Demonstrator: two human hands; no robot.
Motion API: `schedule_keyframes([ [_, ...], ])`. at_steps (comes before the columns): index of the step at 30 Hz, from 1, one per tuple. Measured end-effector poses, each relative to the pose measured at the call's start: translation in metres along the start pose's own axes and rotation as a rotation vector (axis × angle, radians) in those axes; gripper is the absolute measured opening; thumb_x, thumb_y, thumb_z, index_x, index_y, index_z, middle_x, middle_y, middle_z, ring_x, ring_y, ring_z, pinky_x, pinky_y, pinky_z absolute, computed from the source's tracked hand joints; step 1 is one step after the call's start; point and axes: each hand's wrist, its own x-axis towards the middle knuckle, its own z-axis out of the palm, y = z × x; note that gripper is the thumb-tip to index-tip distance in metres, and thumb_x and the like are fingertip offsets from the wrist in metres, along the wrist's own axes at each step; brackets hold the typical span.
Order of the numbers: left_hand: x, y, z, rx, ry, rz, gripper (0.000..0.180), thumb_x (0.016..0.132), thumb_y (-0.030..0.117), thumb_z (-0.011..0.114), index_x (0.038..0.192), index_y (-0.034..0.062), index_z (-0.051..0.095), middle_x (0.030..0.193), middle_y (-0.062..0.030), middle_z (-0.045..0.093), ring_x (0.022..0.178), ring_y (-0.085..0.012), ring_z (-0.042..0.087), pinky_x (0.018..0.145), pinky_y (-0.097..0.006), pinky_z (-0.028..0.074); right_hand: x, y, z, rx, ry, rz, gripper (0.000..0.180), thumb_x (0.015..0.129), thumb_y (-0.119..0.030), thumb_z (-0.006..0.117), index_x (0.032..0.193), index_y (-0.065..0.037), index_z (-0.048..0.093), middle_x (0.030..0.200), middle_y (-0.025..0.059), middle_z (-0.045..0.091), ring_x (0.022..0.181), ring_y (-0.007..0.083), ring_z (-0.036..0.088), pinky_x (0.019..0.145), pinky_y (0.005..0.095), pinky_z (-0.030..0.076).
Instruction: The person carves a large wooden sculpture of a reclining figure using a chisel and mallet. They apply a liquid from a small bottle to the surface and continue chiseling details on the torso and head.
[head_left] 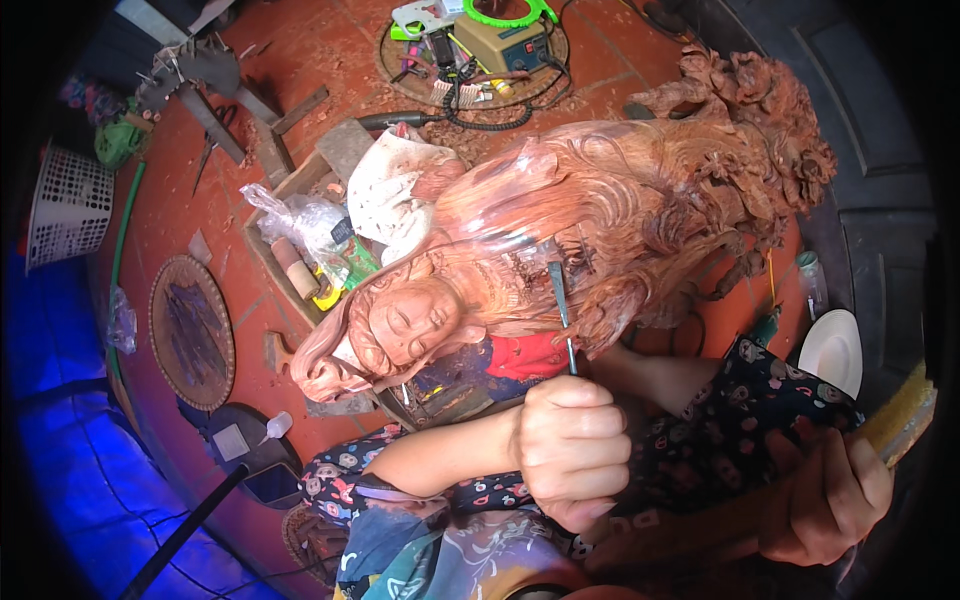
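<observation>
A carved reddish-brown wooden statue (640,190) lies on its side across the middle, its face (415,320) at the lower left. My left hand (575,455) is wrapped in a fist round the handle of a chisel (558,285). The flat metal blade points away from me, its tip at the dark, rough-cut patch on the statue's chest. Off to the lower right, my right hand (825,500) grips a yellowish wooden block (903,412) with a worn edge, apart from the chisel. Shadow and my fingers hide part of that block.
Behind the statue stands a round tray (388,75) with a beige control box (503,45) and cords. A wooden box (265,240) holds bags and odds and ends. At left are a round tray of tools (190,335) and a white basket (70,205); a white plate (835,350) is right.
</observation>
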Motion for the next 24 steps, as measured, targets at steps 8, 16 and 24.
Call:
schedule_keyframes([
  [8,-0.0033,-0.0001,-0.0085,-0.102,0.012,0.001,0.022,0.073,0.026,0.05,0.058,0.0094,0.051,0.06,-0.0042,0.047,0.053,-0.0199,0.047,0.052,-0.033,0.037,-0.0008,-0.0003,0.0012,0.039,-0.009,0.004,0.04,0.058,0.006,0.08,0.076,-0.003,0.045,0.061,0.0107,0.052,0.062,0.0245,0.062,0.044,0.0322,0.042],
  [16,0.0007,-0.0026,-0.0064,-0.077,0.054,-0.036,0.021,0.071,0.025,0.05,0.059,0.0085,0.052,0.061,-0.0047,0.047,0.056,-0.0212,0.049,0.055,-0.034,0.038,0.0028,-0.0001,0.005,0.072,0.022,0.014,0.038,0.051,-0.002,0.076,0.073,-0.005,0.046,0.058,0.0102,0.051,0.059,0.0239,0.061,0.043,0.0305,0.042],
  [24,0.0049,-0.0013,-0.0085,-0.084,0.046,-0.056,0.022,0.072,0.027,0.05,0.059,0.009,0.052,0.061,-0.0046,0.049,0.056,-0.0209,0.05,0.056,-0.034,0.038,0.0035,0.0016,0.0066,0.063,0.054,-0.005,0.036,0.055,0.0,0.077,0.073,-0.005,0.046,0.058,0.0103,0.05,0.058,0.0238,0.06,0.039,0.0301,0.041],
])
